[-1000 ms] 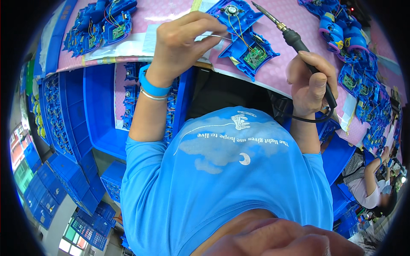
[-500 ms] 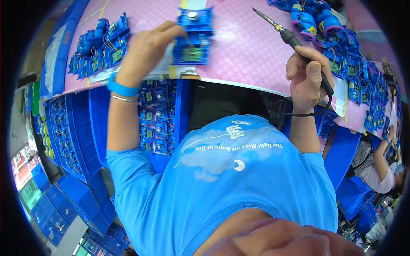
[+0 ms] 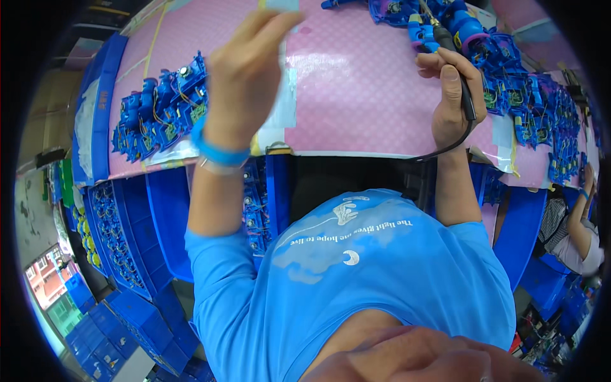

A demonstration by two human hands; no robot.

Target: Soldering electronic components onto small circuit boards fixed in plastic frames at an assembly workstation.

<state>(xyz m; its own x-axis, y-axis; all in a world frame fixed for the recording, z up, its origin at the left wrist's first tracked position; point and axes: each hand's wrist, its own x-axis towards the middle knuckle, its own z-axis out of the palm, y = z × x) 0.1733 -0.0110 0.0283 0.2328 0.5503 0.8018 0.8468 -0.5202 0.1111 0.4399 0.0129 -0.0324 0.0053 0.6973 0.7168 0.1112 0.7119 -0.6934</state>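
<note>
My right hand (image 3: 455, 95) is closed round the black handle of a soldering iron (image 3: 470, 105). The iron's metal end points away from me, up at the blue plastic housings (image 3: 468, 28) heaped at the far right; whether the tip touches one, I cannot tell. A black cord trails from the handle. Over the left part of the table hangs my left hand (image 3: 245, 73), its fingers stretching far and to the right. Motion smears those fingers, and nothing shows plainly in them. Left of it lies a group of blue housings (image 3: 159, 111) with green circuit boards and thin wires.
A pink patterned mat (image 3: 363, 95) covers the table. More wired blue housings (image 3: 534, 111) line its right side. Below the front edge stand blue bins (image 3: 137, 223), some holding blue parts. Another person's arm (image 3: 579, 219) shows at far right.
The blue housings beside my left hand are gone from that spot, and the hand has moved right and away from me. The iron's tip has moved over the far-right housings.
</note>
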